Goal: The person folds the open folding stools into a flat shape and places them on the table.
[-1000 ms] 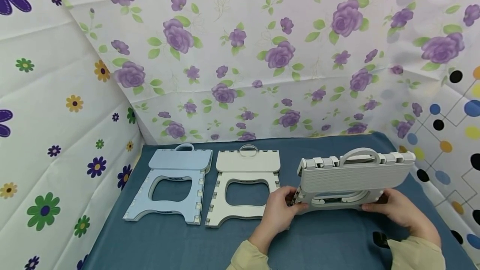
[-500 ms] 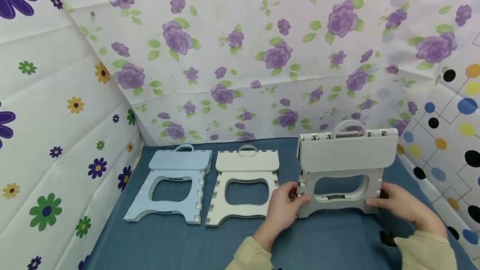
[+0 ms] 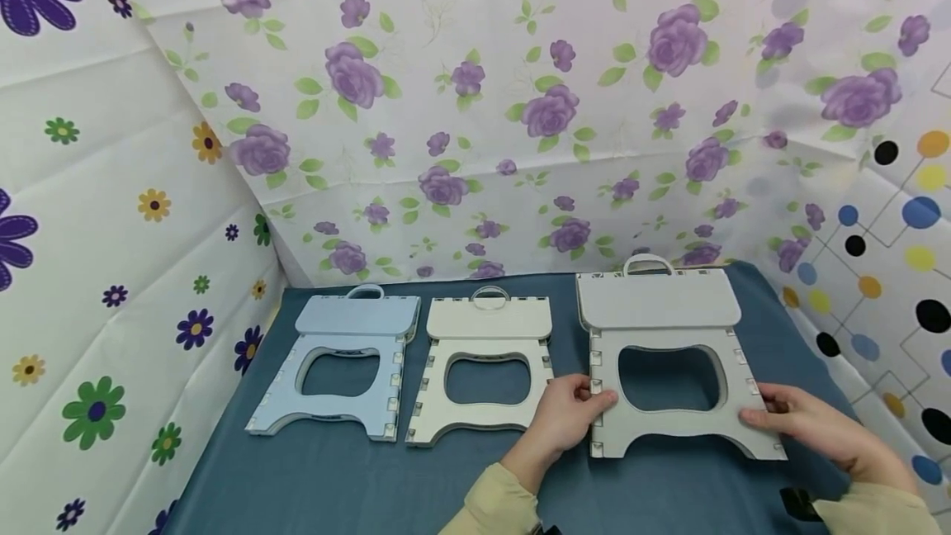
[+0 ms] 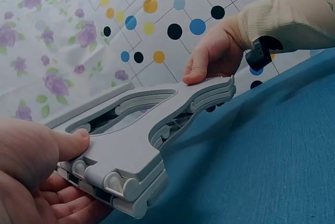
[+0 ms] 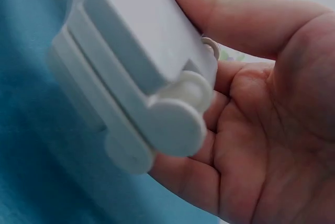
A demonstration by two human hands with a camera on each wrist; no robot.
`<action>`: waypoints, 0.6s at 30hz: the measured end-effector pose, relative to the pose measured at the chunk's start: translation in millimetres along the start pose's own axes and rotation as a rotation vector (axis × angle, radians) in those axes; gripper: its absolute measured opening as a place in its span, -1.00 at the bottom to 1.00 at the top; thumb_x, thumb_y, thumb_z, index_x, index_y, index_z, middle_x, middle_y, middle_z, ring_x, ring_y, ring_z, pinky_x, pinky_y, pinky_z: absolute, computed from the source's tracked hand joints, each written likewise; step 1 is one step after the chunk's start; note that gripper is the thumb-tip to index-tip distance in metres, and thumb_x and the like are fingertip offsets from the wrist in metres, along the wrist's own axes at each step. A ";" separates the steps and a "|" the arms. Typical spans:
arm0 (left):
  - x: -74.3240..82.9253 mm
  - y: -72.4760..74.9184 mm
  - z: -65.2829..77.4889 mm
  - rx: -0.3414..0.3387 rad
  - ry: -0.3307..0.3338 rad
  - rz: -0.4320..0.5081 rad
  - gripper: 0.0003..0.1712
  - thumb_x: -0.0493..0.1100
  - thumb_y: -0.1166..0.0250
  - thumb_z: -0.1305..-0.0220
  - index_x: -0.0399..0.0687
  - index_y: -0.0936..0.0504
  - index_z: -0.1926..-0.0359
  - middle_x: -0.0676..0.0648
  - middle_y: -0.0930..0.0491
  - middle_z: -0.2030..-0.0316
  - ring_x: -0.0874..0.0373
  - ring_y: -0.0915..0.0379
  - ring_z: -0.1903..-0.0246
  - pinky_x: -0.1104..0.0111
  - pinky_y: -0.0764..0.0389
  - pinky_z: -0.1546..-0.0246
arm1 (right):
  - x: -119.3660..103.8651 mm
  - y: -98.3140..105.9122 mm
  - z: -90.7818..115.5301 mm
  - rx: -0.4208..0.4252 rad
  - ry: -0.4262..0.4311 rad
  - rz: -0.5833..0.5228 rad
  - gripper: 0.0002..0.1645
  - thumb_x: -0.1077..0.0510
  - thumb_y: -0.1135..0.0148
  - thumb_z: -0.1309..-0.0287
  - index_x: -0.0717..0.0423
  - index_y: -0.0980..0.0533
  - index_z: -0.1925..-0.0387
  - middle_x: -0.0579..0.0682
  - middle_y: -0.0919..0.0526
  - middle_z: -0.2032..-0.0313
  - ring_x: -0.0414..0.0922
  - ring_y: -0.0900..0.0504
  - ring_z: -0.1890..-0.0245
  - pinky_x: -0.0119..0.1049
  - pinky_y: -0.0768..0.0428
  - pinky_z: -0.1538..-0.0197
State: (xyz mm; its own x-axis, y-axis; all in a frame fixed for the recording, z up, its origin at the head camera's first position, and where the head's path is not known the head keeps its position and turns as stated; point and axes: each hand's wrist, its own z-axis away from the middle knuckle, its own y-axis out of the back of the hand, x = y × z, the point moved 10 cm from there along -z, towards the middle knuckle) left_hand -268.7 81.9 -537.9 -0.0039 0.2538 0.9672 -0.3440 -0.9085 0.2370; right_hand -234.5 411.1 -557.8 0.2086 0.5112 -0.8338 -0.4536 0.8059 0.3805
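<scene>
A grey folding stool (image 3: 672,300), folded flat with its handle at the far end, is held between both hands at the right of the table. My left hand (image 3: 568,413) pinches its left leg edge, thumb on top and fingers beneath, as the left wrist view shows. On the opposite leg edge my right hand (image 3: 813,428) grips the stool the same way; in the right wrist view the leg's hinged corner (image 5: 167,114) lies between thumb and fingers. The left wrist view shows the near legs raised above the cloth.
A cream folded stool (image 3: 490,320) lies just left of my left hand. Farther left lies a light blue folded stool (image 3: 357,316). Blue cloth (image 3: 334,485) covers the table, and patterned sheets (image 3: 446,106) hang behind and at both sides.
The grey stool has tipped from a raised, steeply tilted pose to lie much flatter, its handle end moving left. Both hands keep their hold; the right hand has shifted right and toward me.
</scene>
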 end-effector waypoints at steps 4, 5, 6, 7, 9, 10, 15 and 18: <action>-7.1 -1.3 0.0 -0.007 0.035 0.030 -0.64 0.00 -0.47 -0.44 -0.18 -0.77 -0.04 0.11 -0.61 0.35 0.30 -0.49 0.37 0.38 -0.55 0.30 | 6.1 -2.8 -5.0 -0.002 -0.029 -0.010 -0.11 -0.01 -0.07 -0.68 0.68 -0.02 -0.52 0.22 -0.66 -0.19 -0.07 -0.69 0.01 -0.14 -0.70 0.04; -6.8 -2.0 -0.4 -0.011 0.029 0.030 -0.68 -0.02 -0.47 -0.44 -0.17 -0.77 -0.02 0.11 -0.61 0.36 0.30 -0.50 0.38 0.38 -0.55 0.30 | 8.2 -2.7 -6.3 -0.001 -0.044 -0.016 -0.08 -0.03 -0.07 -0.68 0.68 0.00 -0.53 0.24 -0.64 -0.22 -0.07 -0.69 -0.01 -0.13 -0.70 0.03; -6.2 -2.8 -1.0 -0.017 0.018 0.025 -0.71 -0.05 -0.47 -0.44 -0.15 -0.77 -0.01 0.12 -0.62 0.37 0.31 -0.52 0.39 0.39 -0.56 0.31 | 9.6 -2.6 -7.7 0.000 -0.055 -0.021 -0.06 -0.04 -0.07 -0.68 0.69 0.02 -0.53 0.27 -0.63 -0.23 -0.07 -0.68 -0.03 -0.13 -0.70 0.01; -5.4 -3.6 -1.3 -0.024 0.009 0.015 -0.73 -0.06 -0.47 -0.44 -0.13 -0.77 -0.02 0.12 -0.62 0.38 0.32 -0.52 0.40 0.39 -0.56 0.32 | 10.8 -2.2 -9.3 0.001 -0.062 -0.020 -0.04 -0.06 -0.06 -0.68 0.69 0.03 -0.53 0.30 -0.61 -0.25 -0.07 -0.68 -0.04 -0.12 -0.69 0.00; -3.3 -5.1 -2.1 -0.039 -0.009 -0.028 -0.71 -0.09 -0.46 -0.45 -0.14 -0.75 -0.07 0.10 -0.65 0.37 0.31 -0.55 0.40 0.39 -0.57 0.32 | 14.7 -1.3 -12.9 0.004 -0.096 -0.017 -0.01 -0.11 -0.04 -0.69 0.68 0.06 -0.54 0.36 -0.55 -0.31 -0.08 -0.66 -0.09 -0.12 -0.68 -0.04; -2.1 -5.7 -2.0 -0.046 -0.018 -0.070 -0.62 -0.09 -0.46 -0.46 -0.19 -0.72 -0.16 0.08 -0.67 0.32 0.31 -0.55 0.37 0.38 -0.58 0.30 | 16.0 -0.8 -14.7 0.007 -0.107 -0.015 0.01 -0.12 -0.04 -0.69 0.68 0.07 -0.54 0.39 -0.52 -0.32 -0.07 -0.65 -0.11 -0.11 -0.68 -0.06; -3.1 -13.3 -2.3 -0.101 0.013 -0.288 -0.08 0.06 -0.43 -0.46 -0.38 -0.29 -0.58 -0.20 -0.66 -0.22 0.11 -0.62 -0.12 0.27 -0.63 -0.06 | 21.2 1.7 -23.3 0.026 -0.156 0.026 0.06 -0.20 -0.01 -0.68 0.69 0.06 -0.54 0.53 -0.39 -0.39 0.16 -0.59 -0.25 0.04 -0.65 -0.18; -3.4 -18.9 -2.7 -0.144 0.048 -0.362 0.07 0.15 -0.41 -0.45 -0.39 -0.14 -0.64 -0.33 -0.49 -0.41 -0.07 -0.47 -0.38 0.17 -0.57 -0.27 | 21.4 3.6 -26.0 0.036 -0.164 0.074 0.06 -0.23 0.00 -0.68 0.69 0.02 -0.53 0.59 -0.29 -0.44 0.37 -0.46 -0.35 0.17 -0.59 -0.24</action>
State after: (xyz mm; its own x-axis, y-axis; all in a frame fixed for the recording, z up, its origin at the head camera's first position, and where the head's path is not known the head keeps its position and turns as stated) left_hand -264.8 99.1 -545.9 0.0991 0.5676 0.8173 -0.4597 -0.7023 0.5435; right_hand -254.2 417.1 -584.7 0.3160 0.6086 -0.7279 -0.4422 0.7732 0.4546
